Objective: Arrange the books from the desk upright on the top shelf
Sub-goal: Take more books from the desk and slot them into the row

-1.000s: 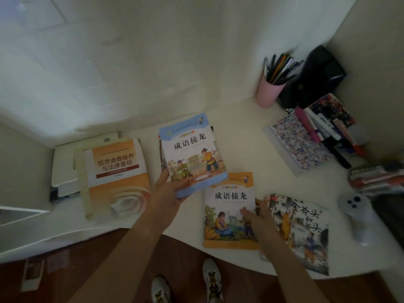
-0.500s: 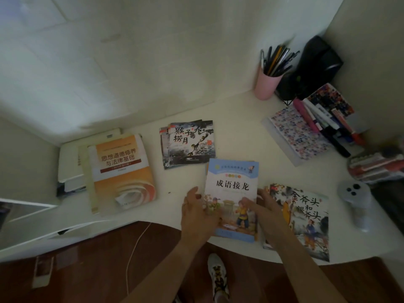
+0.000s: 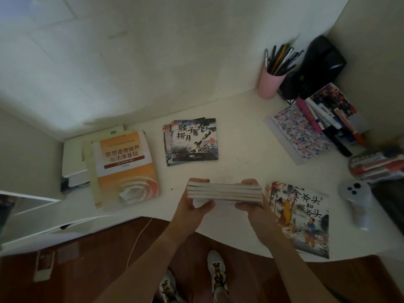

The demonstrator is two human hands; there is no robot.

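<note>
A stack of thin books [image 3: 225, 193] stands on edge at the front of the white desk [image 3: 247, 149], page edges facing me. My left hand [image 3: 192, 206] grips its left end and my right hand [image 3: 251, 206] grips its right end. Flat on the desk lie a small pile of dark picture books [image 3: 192, 141] at the middle, an orange textbook [image 3: 125, 167] on other books at the left, and a colourful picture book [image 3: 301, 217] at the right, beside my right hand. No shelf is in view.
A pink cup of pens [image 3: 271, 84] and a black object [image 3: 321, 62] stand at the back right. A patterned notebook [image 3: 301, 132] with markers, a stack of pens [image 3: 376, 165] and a white controller [image 3: 356, 200] lie at the right. Below the desk edge are my shoes and the wooden floor.
The blue-covered book came off the dark pile onto the orange-covered book at the front. Both hands then tipped the gathered stack up on edge.
</note>
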